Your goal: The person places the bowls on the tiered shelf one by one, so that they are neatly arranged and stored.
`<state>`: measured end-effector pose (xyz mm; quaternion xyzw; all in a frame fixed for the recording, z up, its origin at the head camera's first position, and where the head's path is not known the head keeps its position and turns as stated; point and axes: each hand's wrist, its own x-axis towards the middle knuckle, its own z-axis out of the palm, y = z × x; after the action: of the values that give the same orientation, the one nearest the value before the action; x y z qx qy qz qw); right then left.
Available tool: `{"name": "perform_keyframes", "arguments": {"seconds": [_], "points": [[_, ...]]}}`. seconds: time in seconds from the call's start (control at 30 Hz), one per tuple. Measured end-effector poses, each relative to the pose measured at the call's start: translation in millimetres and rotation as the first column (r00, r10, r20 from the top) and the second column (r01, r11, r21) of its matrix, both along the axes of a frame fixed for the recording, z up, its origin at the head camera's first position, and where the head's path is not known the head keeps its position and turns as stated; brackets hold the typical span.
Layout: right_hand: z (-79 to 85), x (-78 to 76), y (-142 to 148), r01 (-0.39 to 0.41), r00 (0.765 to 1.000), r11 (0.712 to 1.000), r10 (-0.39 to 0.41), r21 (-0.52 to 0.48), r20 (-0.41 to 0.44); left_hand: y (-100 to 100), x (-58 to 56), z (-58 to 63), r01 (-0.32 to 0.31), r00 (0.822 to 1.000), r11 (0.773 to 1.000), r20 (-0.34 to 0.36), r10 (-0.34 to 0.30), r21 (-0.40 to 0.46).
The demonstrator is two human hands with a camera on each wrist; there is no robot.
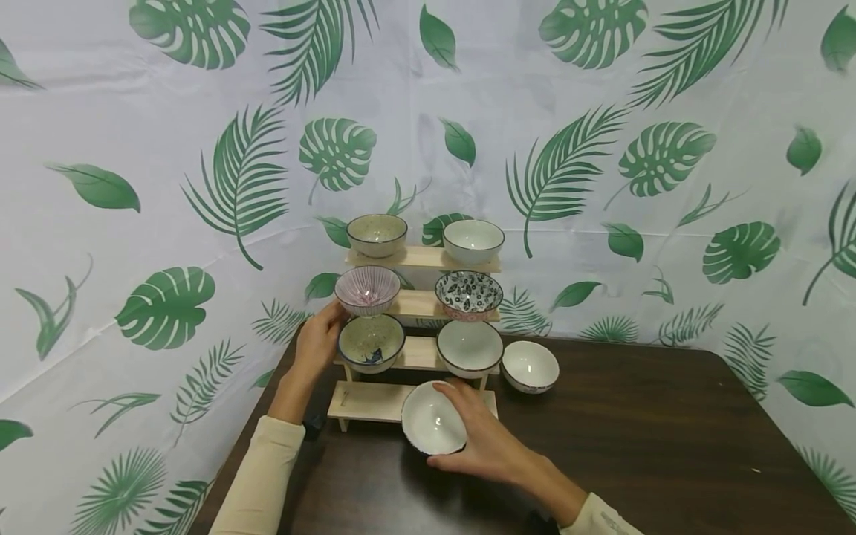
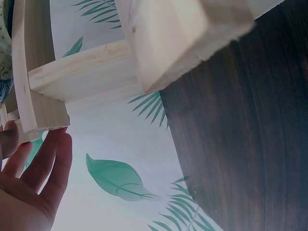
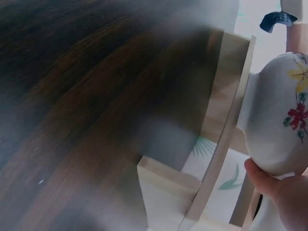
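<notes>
My right hand grips a white bowl by its sides, fingers at the far rim and thumb at the near side. The bowl is tilted, its inside facing the head camera, in front of the lowest shelf of a wooden stepped rack. Red and yellow flowers mark the bowl's outside in the right wrist view. At the rack's left side, my left hand is beside a pink striped bowl and a speckled bowl with a blue motif. Its extended fingers touch a shelf end.
A beige bowl and a white bowl stand on the top shelf. Below them are a black floral bowl and another white bowl. One small white bowl sits right of the rack on the dark table. Leaf-patterned cloth hangs behind.
</notes>
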<state>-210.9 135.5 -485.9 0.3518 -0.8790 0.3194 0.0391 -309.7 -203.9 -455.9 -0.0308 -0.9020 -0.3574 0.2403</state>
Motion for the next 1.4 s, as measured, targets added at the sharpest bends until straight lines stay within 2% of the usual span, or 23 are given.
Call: {"name": "perform_keyframes", "arguments": {"seconds": [0.6,0.9,1.23,1.4], "points": [[1.8,-13.3,-25.7,0.003,0.998,1.0,-0.004,0.013,0.065,0.1,-0.8,0.3,0.013,0.999,1.0,-0.033,-0.013,-0.002],[1.3,-13.5,-35.5,0.017,0.999,1.0,-0.016,-0.02,0.03,-0.7,-0.5,-0.2,0.012,0.999,1.0,-0.036,-0.012,0.002],[-5.1,-13.5,-47.7,0.046,0.997,0.998,-0.043,-0.053,0.058,-1.9,-1.6,-3.2,0.018,1.0,1.0,-0.015,-0.018,0.001],[-5.5,-17.3,-51.8,0.051,0.998,0.998,-0.048,-0.048,0.051,-1.9,-1.9,-2.1,0.021,0.999,1.0,-0.03,-0.021,0.002]]}}
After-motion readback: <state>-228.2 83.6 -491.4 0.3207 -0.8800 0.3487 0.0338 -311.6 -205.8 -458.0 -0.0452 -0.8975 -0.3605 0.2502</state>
